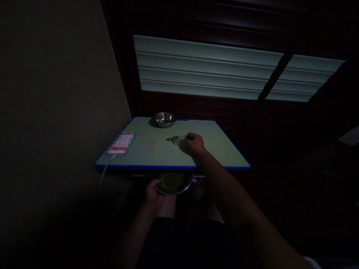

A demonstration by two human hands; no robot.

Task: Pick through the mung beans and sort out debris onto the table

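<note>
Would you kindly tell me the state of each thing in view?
Left hand: closed on the lower bowl's rim.
Lower bowl: held, green bits inside.
Right hand: fingers together at a pale item, unclear what.
Green pile: loose, scattered.
Tabletop bowl: upright.
Blurred device: lying down, cable attached, screen unreadable.

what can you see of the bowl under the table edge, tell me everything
The bowl is round, shiny and looks like metal. It holds many small green grains and seems roughly level. It sits just below the table's blue edge, which partly hides its far side. The left hand grips its left rim; whether a leg supports it is unclear.
</note>
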